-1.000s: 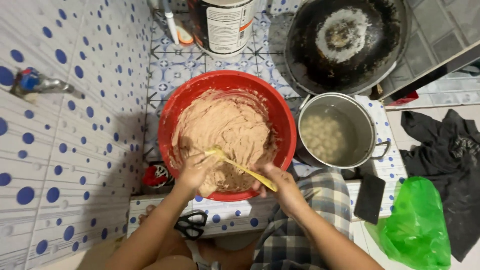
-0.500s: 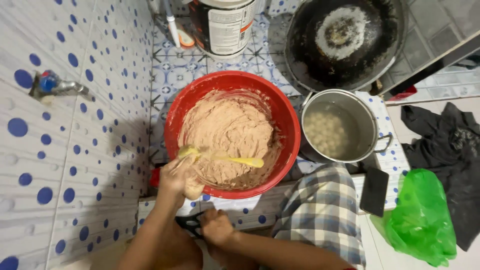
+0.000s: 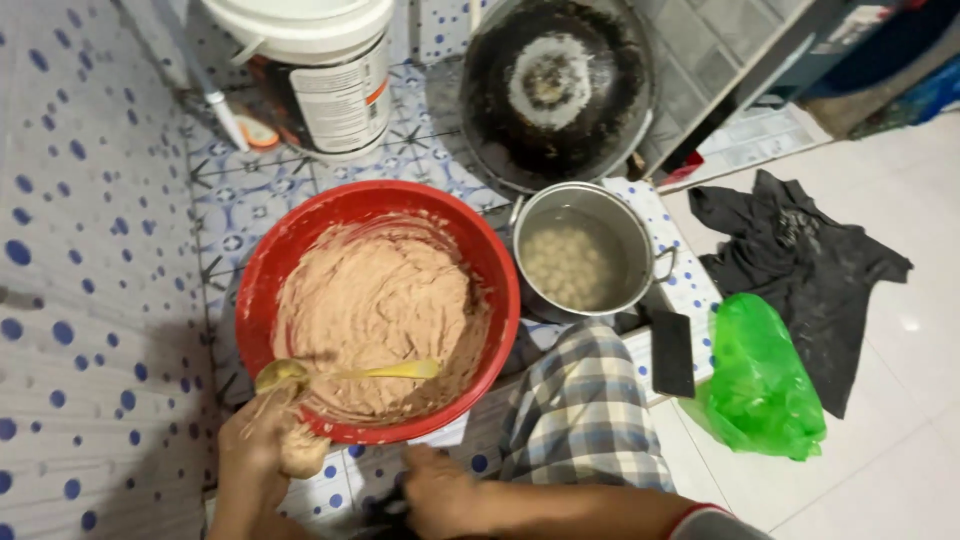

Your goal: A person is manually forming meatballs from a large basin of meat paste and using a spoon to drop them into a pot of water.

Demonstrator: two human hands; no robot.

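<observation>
At the lower left of the frame the left hand (image 3: pixel 262 445) is closed around a lump of pinkish-brown paste, with the bowl end of a yellow plastic spoon (image 3: pixel 345 373) resting at its fingertips; the spoon's handle lies across the mass of the same paste filling the round red plastic basin (image 3: pixel 490 260) at centre left. The right hand (image 3: pixel 440 490) sits at the bottom centre, just below the basin's rim, its fingers curled down over something dark on the tiled floor; whether it grips that thing cannot be told. Just right of the basin stands a steel pot (image 3: pixel 640 235) holding pale round balls in cloudy water, and above it, at top centre, a blackened wok (image 3: pixel 600 130) leans with a whitish residue in its middle. A white plastic bucket (image 3: pixel 320 70) stands at the upper left. A checked cloth (image 3: pixel 585 410) covers the person's knee at lower centre, with a green plastic bag (image 3: pixel 760 385) and a dark crumpled garment (image 3: pixel 810 265) to the right on the pale floor.
</observation>
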